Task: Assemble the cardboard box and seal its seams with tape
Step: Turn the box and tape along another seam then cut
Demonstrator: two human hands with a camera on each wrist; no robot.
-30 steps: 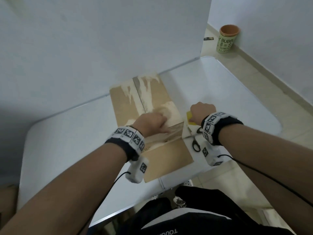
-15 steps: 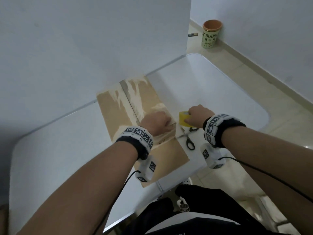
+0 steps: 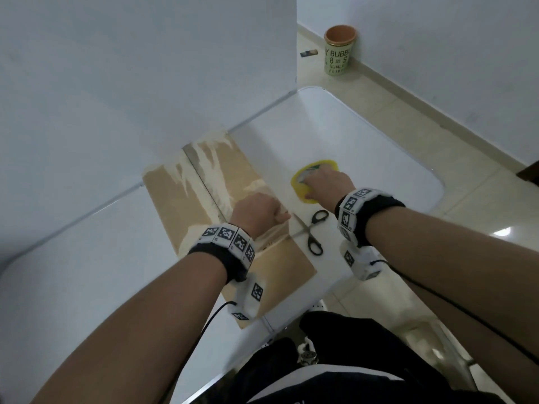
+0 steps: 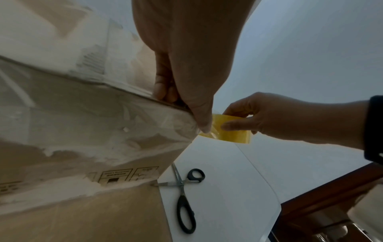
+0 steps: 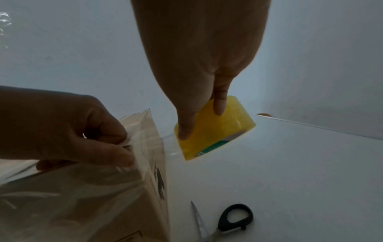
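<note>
The brown cardboard box [image 3: 210, 182] stands on the white table [image 3: 364, 158], its top flaps closed and its surface scuffed with torn paper. My left hand [image 3: 274, 217] grips the box's near right top corner, thumb down the side, pressing the tape end there [image 4: 182, 109]. My right hand [image 3: 309, 185] holds the yellow tape roll [image 3: 300, 182] just right of the box, thumb and fingers round its rim [image 5: 199, 124]. A clear strip of tape [image 5: 170, 147] runs from the roll [image 5: 215, 129] to the box corner.
Black-handled scissors [image 3: 313, 231] lie half open on the table beside the box's near right corner. A white wall rises right behind the box. The table's right edge and tiled floor lie beyond; a green cup [image 3: 339, 53] stands on the floor by the far wall.
My right hand has drawn the roll away from the box corner, to the right and farther back, pulling tape out. My left hand stays on the corner.
</note>
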